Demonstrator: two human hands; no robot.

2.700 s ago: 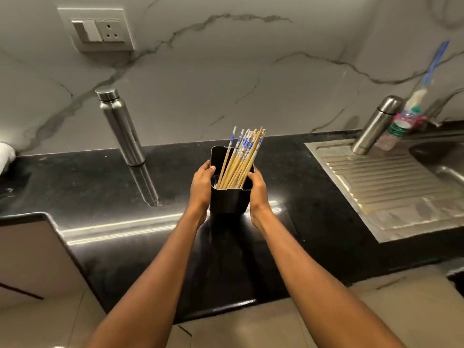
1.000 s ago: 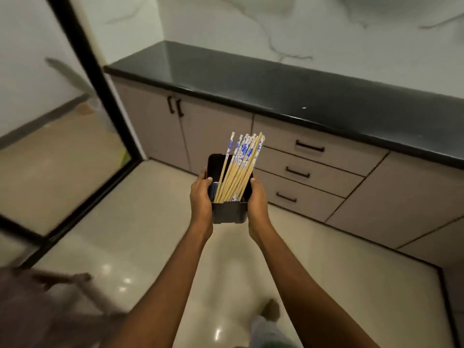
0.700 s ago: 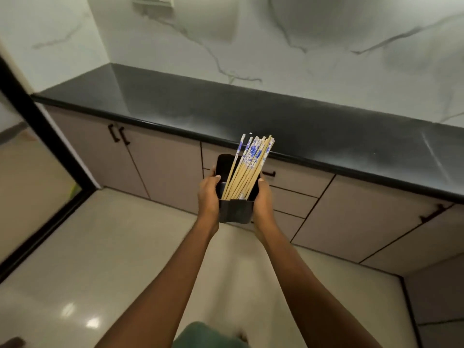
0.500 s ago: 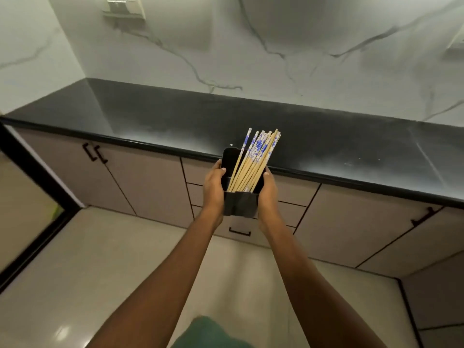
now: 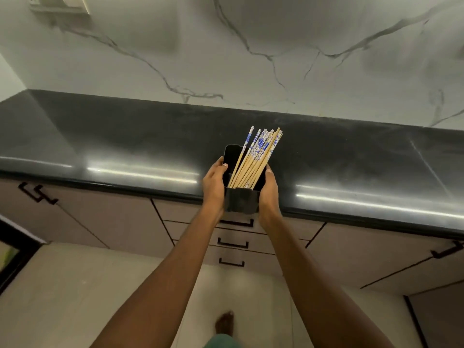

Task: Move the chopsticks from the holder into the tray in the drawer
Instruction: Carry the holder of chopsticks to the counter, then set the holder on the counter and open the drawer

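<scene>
Over the tabletop's front edge: both grips carry the chopstick holder.

Head view: left grip and right grip clasp the holder from either side, palms against its walls, thumbs up near the rim, the other fingers hidden behind it. It's a matte black box, squared, with a taller, round-cornered back wall. Chopsticks stand bundled inside, leaning right, with pale smooth wooden shafts and tops patterned blue on white. The holder hangs in the air, its base in front of the topmost of three shut drawers, which have flat beige fronts and thin black bar handles. The tabletop is glossy black stone streaked with glare; behind it rises a white marble wall veined grey. A bare foot rests on pale floor tiles.
</scene>
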